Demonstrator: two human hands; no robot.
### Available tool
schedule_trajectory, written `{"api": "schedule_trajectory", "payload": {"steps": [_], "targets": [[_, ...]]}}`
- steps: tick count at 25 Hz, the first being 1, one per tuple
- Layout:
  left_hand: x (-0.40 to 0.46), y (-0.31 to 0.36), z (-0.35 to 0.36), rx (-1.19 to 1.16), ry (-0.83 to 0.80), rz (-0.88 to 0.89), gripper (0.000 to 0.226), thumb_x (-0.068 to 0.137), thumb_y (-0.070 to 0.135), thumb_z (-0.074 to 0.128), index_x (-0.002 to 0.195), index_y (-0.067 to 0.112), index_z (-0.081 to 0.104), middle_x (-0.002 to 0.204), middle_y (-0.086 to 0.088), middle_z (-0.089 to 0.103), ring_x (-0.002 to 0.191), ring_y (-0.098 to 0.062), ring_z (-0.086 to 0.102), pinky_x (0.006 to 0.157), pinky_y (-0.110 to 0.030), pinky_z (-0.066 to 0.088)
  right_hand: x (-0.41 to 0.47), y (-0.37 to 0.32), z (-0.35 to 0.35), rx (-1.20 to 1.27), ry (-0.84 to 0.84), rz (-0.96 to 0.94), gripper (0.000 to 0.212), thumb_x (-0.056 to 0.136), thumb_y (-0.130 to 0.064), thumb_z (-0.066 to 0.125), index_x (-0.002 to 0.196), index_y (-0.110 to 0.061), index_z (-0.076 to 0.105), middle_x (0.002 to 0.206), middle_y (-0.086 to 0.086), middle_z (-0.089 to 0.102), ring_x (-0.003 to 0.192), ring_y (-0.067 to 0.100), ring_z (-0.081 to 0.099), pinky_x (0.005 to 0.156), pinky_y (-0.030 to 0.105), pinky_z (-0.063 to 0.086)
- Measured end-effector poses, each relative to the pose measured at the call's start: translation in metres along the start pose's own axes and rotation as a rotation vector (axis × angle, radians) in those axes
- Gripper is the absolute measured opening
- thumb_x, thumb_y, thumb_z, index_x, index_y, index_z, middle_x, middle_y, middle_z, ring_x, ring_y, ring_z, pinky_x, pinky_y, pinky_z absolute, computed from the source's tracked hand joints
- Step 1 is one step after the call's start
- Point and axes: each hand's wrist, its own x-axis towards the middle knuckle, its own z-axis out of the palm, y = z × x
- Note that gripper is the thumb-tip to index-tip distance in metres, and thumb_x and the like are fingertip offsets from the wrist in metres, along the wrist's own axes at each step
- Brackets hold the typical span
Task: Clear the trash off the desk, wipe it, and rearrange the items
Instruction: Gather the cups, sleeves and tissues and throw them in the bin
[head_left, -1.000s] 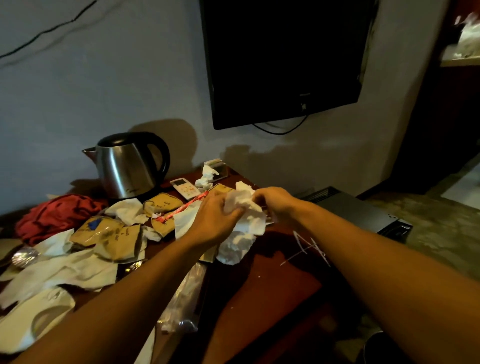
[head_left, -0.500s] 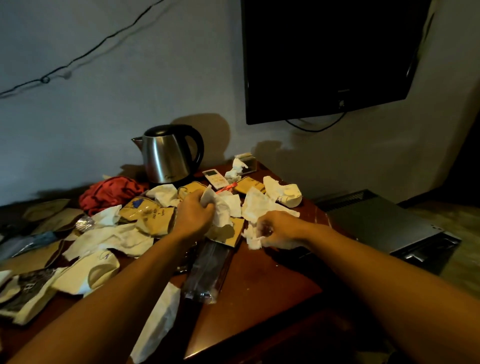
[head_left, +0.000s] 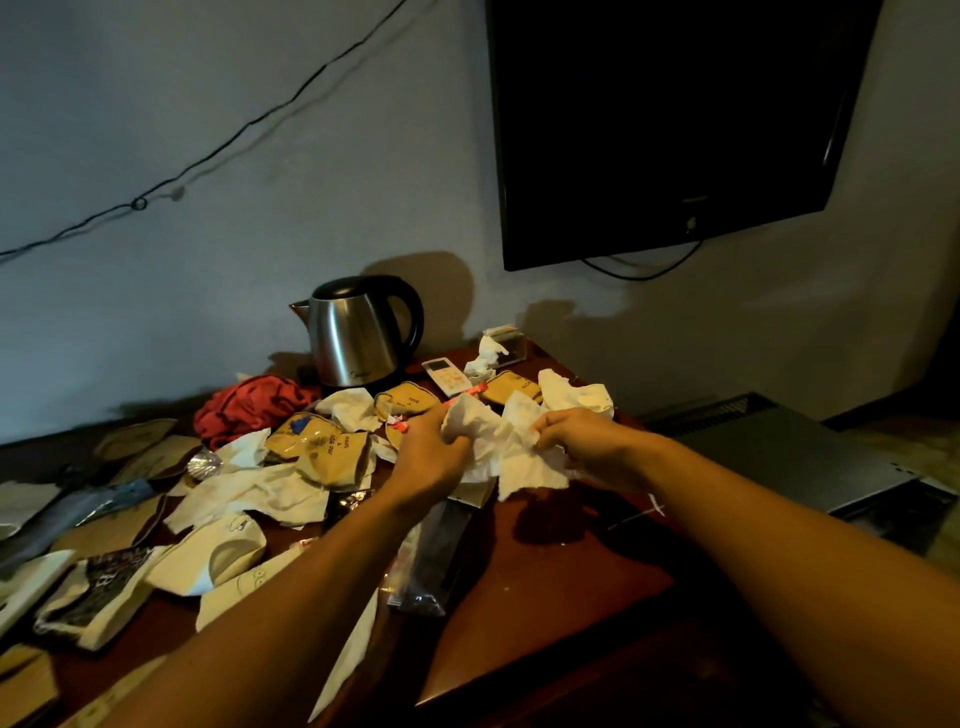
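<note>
Gathering crumpled white tissues (head_left: 506, 449) above the tabletop (head_left: 545, 577), I have both hands closed on the same wad: my left hand (head_left: 428, 460) grips its left end with curled fingers, and my right hand (head_left: 582, 447) pinches its right end. The wad hangs just over the wood, between the two hands.

Around the hands lies the rest of the trash: brown paper packets (head_left: 317, 449), more white paper (head_left: 260, 496) to the left, and a clear plastic wrapper (head_left: 426, 566) under my left forearm. Behind them stand a steel kettle (head_left: 358, 338), a red cloth (head_left: 252, 408) and a white remote (head_left: 447, 375).

Risks, as I judge them: the tissue is thin and could tear between the two grips, dropping scraps; sweeping more trash inward could drag the remote along with it, since it lies just beside loose paper; my left forearm could push the wrapper off the near edge.

Edges and room: the right edge of the tabletop runs close beside my right hand, and the near edge lies under my forearms. Bare wood shows only in front of the right hand; the left side is crowded. A dark television (head_left: 670, 124) hangs on the wall above, well apart from the hands.
</note>
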Motion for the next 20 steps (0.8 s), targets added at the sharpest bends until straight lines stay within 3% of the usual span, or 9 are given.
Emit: {"api": "schedule_trajectory", "payload": {"steps": [2, 5, 9, 12, 16, 18, 20], "targets": [[-0.004, 0.008, 0.004, -0.096, -0.041, -0.028, 0.024, 0.092, 0.000, 0.056, 0.101, 0.020, 0.064, 0.093, 0.004, 0.066, 0.086, -0.011, 0.063, 0.063, -0.016, 0.050, -0.001, -0.004, -0.001, 0.060, -0.014, 0.000, 0.022, 0.096, -0.004, 0.049, 0.111, -0.001, 0.064, 0.115, 0.012, 0.059, 0.111, 0.029, 0.056, 0.096, 0.039, 0.048], [-0.007, 0.016, 0.009, -0.162, -0.076, -0.141, 0.026, 0.091, -0.003, 0.056, 0.087, 0.021, 0.065, 0.091, -0.002, 0.067, 0.086, -0.014, 0.064, 0.071, -0.026, 0.054, 0.001, -0.004, 0.003, 0.045, 0.014, -0.022, 0.017, 0.095, -0.006, 0.052, 0.099, -0.009, 0.068, 0.115, 0.012, 0.060, 0.112, 0.029, 0.056, 0.097, 0.042, 0.052], [-0.003, 0.014, 0.013, -0.299, -0.033, -0.329, 0.012, 0.092, 0.004, 0.053, 0.102, 0.004, 0.060, 0.098, -0.012, 0.062, 0.088, -0.023, 0.062, 0.077, -0.035, 0.055, 0.004, 0.000, 0.009, -0.064, 0.062, -0.020, 0.011, 0.094, -0.014, 0.058, 0.092, -0.014, 0.069, 0.114, 0.011, 0.062, 0.108, 0.026, 0.058, 0.087, 0.037, 0.054], [-0.002, 0.007, 0.010, -0.266, -0.076, -0.295, 0.029, 0.088, 0.023, 0.069, 0.113, 0.013, 0.057, 0.105, -0.006, 0.063, 0.098, -0.026, 0.062, 0.088, -0.042, 0.055, 0.000, -0.001, 0.014, -0.101, 0.038, -0.041, 0.011, 0.095, -0.019, 0.058, 0.092, -0.016, 0.068, 0.107, 0.007, 0.061, 0.096, 0.017, 0.057, 0.071, 0.026, 0.051], [-0.004, 0.002, 0.005, -0.174, -0.095, -0.222, 0.021, 0.086, 0.019, 0.071, 0.105, 0.013, 0.063, 0.100, -0.006, 0.068, 0.090, -0.019, 0.066, 0.071, -0.029, 0.056, -0.002, -0.002, 0.019, -0.120, 0.012, -0.060, 0.012, 0.096, -0.023, 0.058, 0.095, -0.015, 0.067, 0.100, 0.008, 0.061, 0.087, 0.017, 0.056, 0.069, 0.024, 0.051], [-0.004, 0.000, 0.002, -0.167, -0.071, -0.191, 0.012, 0.089, 0.015, 0.068, 0.099, 0.018, 0.063, 0.101, -0.002, 0.068, 0.084, -0.011, 0.065, 0.062, -0.020, 0.052, 0.004, 0.003, 0.018, -0.180, 0.124, -0.102, 0.015, 0.097, -0.025, 0.056, 0.097, -0.014, 0.067, 0.102, 0.010, 0.063, 0.087, 0.019, 0.057, 0.077, 0.031, 0.052], [-0.002, -0.005, -0.001, -0.168, -0.044, -0.164, 0.018, 0.090, 0.012, 0.066, 0.107, 0.016, 0.063, 0.104, -0.002, 0.068, 0.083, -0.007, 0.064, 0.061, -0.020, 0.052, 0.010, 0.011, 0.010, -0.507, 0.309, -0.194, 0.016, 0.096, -0.020, 0.058, 0.109, -0.015, 0.064, 0.117, 0.009, 0.060, 0.100, 0.020, 0.057, 0.087, 0.035, 0.052]]}}
